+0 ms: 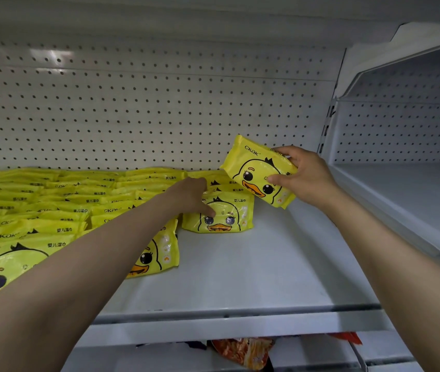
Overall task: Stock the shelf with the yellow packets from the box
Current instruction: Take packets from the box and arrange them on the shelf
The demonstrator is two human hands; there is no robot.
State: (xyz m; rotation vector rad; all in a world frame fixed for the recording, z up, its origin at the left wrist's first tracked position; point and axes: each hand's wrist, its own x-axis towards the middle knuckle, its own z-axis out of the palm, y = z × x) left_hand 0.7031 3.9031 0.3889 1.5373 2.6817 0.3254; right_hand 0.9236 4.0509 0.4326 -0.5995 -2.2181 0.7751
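Nearest the camera, the front lip of the white shelf runs bare under both forearms. Left of the pegboard upright, rows of yellow duck packets already fill most of the shelf. Left hand rests on the front packet, fingers mostly hidden; right hand pinches another packet above open space. The box is unseen, so I cannot tell what remains.

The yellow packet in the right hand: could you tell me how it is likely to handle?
The yellow packet probably feels soft and slightly floppy, since its glossy film dimples under the right hand. That shine suggests it could slip. Being flat, it should not roll.
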